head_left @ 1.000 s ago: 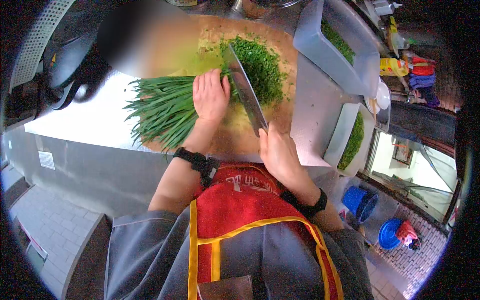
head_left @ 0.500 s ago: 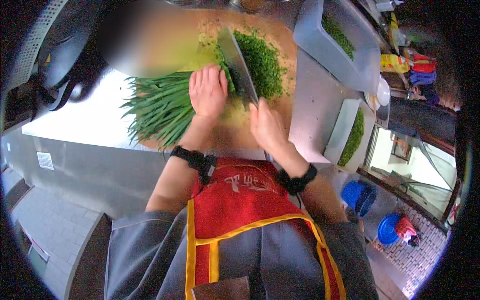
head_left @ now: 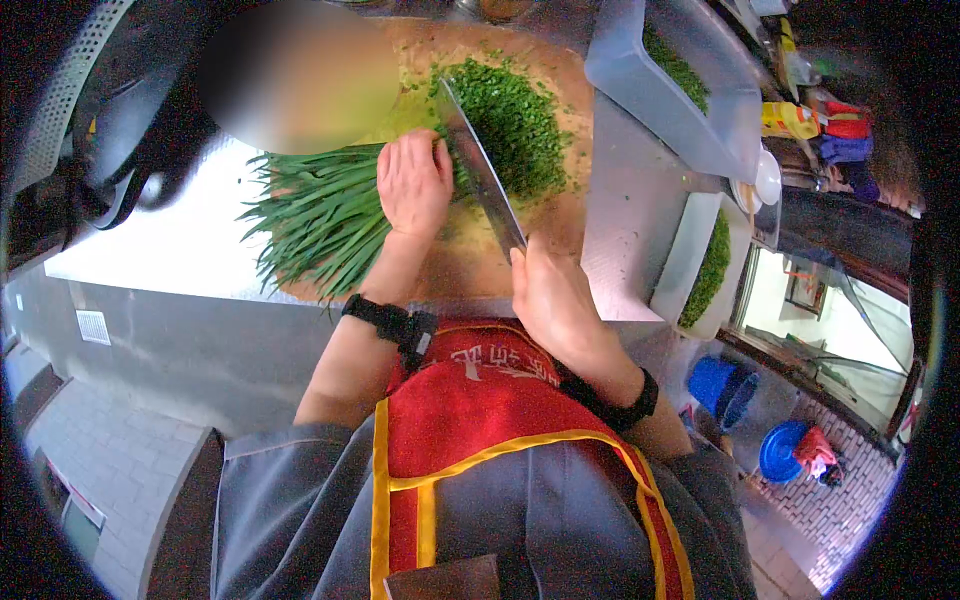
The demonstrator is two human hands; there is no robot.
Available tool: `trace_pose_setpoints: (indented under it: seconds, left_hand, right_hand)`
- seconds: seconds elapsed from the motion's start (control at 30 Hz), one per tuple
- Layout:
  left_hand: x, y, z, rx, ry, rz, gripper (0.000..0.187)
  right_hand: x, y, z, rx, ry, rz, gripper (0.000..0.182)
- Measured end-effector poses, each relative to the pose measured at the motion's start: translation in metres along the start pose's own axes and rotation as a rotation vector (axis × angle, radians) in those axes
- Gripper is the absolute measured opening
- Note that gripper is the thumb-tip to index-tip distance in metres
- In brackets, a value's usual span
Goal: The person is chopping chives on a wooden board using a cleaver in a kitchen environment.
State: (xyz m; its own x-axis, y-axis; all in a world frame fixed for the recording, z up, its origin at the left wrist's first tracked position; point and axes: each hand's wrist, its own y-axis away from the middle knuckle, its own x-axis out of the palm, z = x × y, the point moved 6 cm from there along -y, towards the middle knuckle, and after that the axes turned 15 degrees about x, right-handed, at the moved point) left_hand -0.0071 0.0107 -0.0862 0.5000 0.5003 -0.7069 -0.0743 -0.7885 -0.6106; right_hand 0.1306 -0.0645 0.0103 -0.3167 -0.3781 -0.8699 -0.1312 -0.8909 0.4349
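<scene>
My left hand presses down on a bundle of long green stalks, which look like garlic chives, with its fingers curled over their cut end. My right hand is wrapped round the handle of a cleaver. The blade stands just right of my left fingertips, between the whole stalks and a heap of finely chopped greens. All of this lies on a wooden cutting board. A blurred patch hides the board's far left part.
At the far right stands a translucent plastic bin with chopped greens inside. Nearer, a white tray holds more greens. A metal counter surrounds the board. Blue buckets stand on the floor at right.
My right hand has drawn the cleaver back toward my body and slightly right. My left hand keeps its place on the garlic chives.
</scene>
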Motion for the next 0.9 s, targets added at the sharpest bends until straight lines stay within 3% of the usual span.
trace_pose_setpoints:
  seconds: [0.13, 0.23, 0.33, 0.53, 0.67, 0.9]
  left_hand:
    - [0.001, -0.002, -0.001, 0.042, -0.032, 0.0, 0.01]
    - [0.001, -0.001, 0.001, 0.027, -0.03, -0.037, 0.01]
    - [0.001, 0.0, 0.002, 0.03, -0.022, -0.04, 0.01]
    - [-0.003, 0.0, 0.002, -0.004, 0.012, -0.06, 0.013]
    - [-0.005, 0.0, 0.002, -0.027, 0.006, -0.044, 0.013]
    - [0.001, 0.0, 0.004, 0.003, 0.004, -0.059, 0.011]
  right_hand:
    - [0.032, -0.045, 0.009, -0.039, -0.079, 0.038, 0.024]
    - [0.043, -0.06, 0.002, 0.046, -0.178, 0.02, 0.026]
    - [0.03, -0.049, -0.001, -0.042, -0.267, -0.1, 0.025]
    - [-0.012, -0.006, 0.009, 0.01, -0.202, -0.062, 0.022]
    - [-0.002, 0.001, 0.0, -0.076, -0.014, -0.094, 0.022]
    - [0.023, -0.025, 0.011, -0.033, -0.003, 0.004, 0.024]
